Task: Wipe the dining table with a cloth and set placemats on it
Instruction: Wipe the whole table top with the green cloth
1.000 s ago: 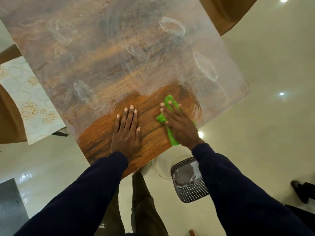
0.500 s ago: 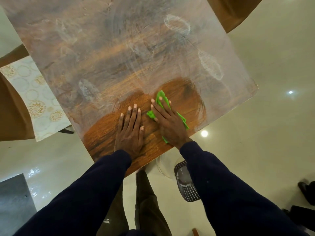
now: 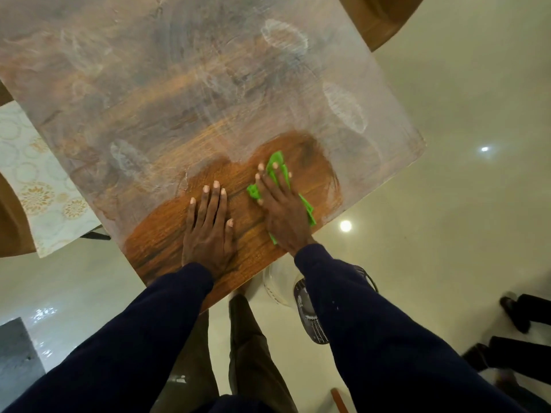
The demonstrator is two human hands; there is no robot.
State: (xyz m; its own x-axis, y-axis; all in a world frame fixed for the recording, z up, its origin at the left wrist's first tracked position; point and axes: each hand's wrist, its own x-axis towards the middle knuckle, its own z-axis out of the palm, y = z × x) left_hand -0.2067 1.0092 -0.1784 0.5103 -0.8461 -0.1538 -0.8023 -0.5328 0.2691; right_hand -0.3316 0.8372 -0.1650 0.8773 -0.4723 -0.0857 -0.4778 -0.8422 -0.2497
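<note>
The wooden dining table (image 3: 167, 93) is covered in a whitish dusty film, with a clean brown patch near its front corner. My right hand (image 3: 281, 208) lies flat with straight fingers on a green cloth (image 3: 277, 162), pressing it onto the table at the patch's far edge. Flat on the clean wood just to its left rests my left hand (image 3: 208, 228), palm down and holding nothing. A white placemat (image 3: 41, 186) with gold circle patterns lies on a chair at the left, off the table.
Brown chairs stand at the left (image 3: 12, 222) and at the top right (image 3: 378, 16). A sandalled foot (image 3: 310, 317) and trouser legs show below the table's front edge on the glossy cream floor. Another person's dark shoes (image 3: 512, 314) are at the right edge.
My right hand slid the green cloth leftwards toward my left hand, then a little farther across the table. The clean patch has widened. My left hand has stayed put.
</note>
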